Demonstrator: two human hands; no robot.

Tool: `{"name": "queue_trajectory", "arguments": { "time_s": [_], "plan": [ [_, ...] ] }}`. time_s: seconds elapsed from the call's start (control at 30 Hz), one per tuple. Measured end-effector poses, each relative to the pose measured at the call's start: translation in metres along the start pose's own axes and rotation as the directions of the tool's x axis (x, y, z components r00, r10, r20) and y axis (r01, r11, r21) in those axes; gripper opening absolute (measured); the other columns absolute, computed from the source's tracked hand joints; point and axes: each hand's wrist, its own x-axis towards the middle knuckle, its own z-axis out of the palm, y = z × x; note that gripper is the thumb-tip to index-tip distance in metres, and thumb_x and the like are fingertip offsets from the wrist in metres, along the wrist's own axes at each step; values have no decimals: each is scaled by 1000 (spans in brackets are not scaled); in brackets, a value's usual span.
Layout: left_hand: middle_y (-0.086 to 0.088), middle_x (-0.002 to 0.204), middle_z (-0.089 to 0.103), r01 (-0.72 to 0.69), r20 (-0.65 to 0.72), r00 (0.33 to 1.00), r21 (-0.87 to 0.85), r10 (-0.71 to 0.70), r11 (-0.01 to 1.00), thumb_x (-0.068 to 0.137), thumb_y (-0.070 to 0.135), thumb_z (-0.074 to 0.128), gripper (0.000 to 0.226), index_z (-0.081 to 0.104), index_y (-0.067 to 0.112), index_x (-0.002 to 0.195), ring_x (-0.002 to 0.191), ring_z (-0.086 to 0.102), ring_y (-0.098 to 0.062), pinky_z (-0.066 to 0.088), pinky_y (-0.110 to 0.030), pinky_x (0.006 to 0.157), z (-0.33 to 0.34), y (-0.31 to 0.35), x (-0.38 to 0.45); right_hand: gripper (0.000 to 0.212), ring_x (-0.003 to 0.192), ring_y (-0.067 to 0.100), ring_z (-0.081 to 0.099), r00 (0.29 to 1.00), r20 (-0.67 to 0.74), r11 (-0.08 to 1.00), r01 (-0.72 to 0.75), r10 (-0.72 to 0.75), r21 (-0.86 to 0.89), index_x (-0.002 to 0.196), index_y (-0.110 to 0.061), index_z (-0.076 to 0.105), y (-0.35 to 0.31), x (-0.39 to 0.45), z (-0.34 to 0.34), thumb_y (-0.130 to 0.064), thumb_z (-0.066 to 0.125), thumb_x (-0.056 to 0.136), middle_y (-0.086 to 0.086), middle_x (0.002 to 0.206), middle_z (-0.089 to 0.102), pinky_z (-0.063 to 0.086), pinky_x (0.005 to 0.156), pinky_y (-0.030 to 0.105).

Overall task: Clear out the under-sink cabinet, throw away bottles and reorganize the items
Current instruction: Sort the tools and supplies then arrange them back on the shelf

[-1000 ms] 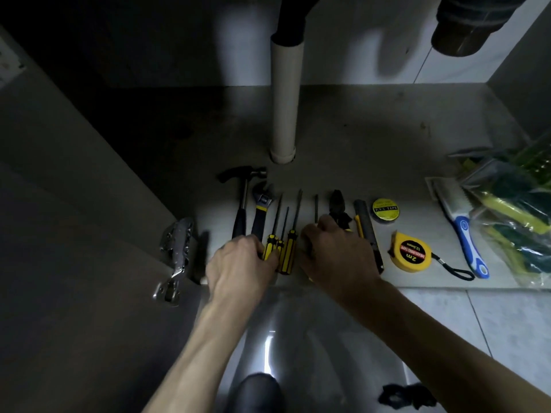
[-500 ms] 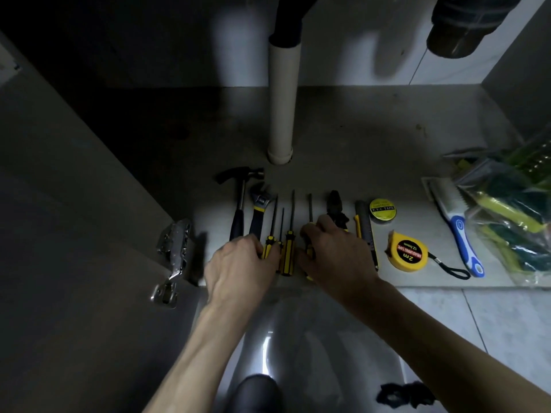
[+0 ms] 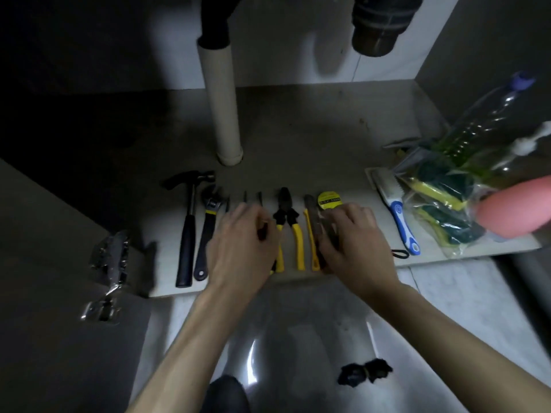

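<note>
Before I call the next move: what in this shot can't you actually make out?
- Screwdriver handles: head view, hidden under the left hand; only tips show.
- Tape measure: hidden beneath the right hand; only its black strap shows.
- Right-hand fingers: motion-blurred, grip on the utility knife unclear.
- Pink object: cut off by the right edge, blurred.
- Tape roll label: too small.
</note>
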Motion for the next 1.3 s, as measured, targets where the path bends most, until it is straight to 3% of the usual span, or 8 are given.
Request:
{"name": "queue_trajectory", "arguments": {
  "time_s": [0.17,0.4,0.57,0.73,0.9,1.13,1.2,1.3],
  "plan": [
    [4,111,60,-245,198,945,-91,259,965,90,24,63,19,65,23,110,109,54,-20,48,-39,88,45,51,41,72,127,19,37,981,148,992,-125,127,-25,144,-23,43,37,-9,-9,-47,72,82,-3,138,45,43,99,35],
    [-3,113,64,-321,460,846,36,270,946,86,29,72,24,68,24,109,106,61,-25,52,-39,87,81,66,93,53,112,14,41,986,160,995,-64,52,72,134,-22,55,51,-7,-3,-34,73,86,-4,126,50,33,85,23],
    [0,113,61,-322,450,850,35,273,946,83,27,78,21,71,22,103,103,59,-22,50,-36,89,91,62,100,48,102,7,39,978,196,990,51,-77,131,128,-24,60,56,2,-1,-33,77,85,-5,123,54,29,77,11],
    [-2,112,59,-355,443,844,39,303,934,86,23,73,14,71,21,99,105,57,-24,50,-40,89,91,66,95,45,109,10,45,981,170,979,55,-89,198,126,-25,62,58,-5,-7,-39,75,85,-8,122,53,37,85,16],
    [0,106,63,-462,259,843,-98,471,881,90,21,64,15,71,18,103,101,58,-22,47,-35,85,91,91,47,15,93,12,54,990,-83,948,-80,110,307,108,-22,67,74,-60,-22,-22,65,93,-8,100,61,48,78,31],
    [15,85,57,-418,254,809,-386,531,822,85,21,62,12,66,28,94,73,47,-3,42,-24,68,145,116,-76,15,80,9,58,859,-28,825,-481,511,298,100,-30,68,122,-202,-16,-24,56,96,-14,97,66,52,75,37],
    [13,88,59,-361,420,729,-437,541,824,83,24,63,13,66,29,95,75,50,-5,47,-26,71,167,115,-121,12,80,8,60,747,-30,723,-631,664,281,95,-29,68,125,-248,-15,-26,56,96,-15,95,68,52,77,38],
    [9,101,60,-396,640,442,-489,628,777,85,22,64,16,65,27,101,99,57,-16,51,-39,84,191,111,-188,10,77,12,62,601,2,583,-776,799,241,90,-24,66,117,-307,-12,-21,59,97,-9,85,67,53,73,43]
  ]
}}
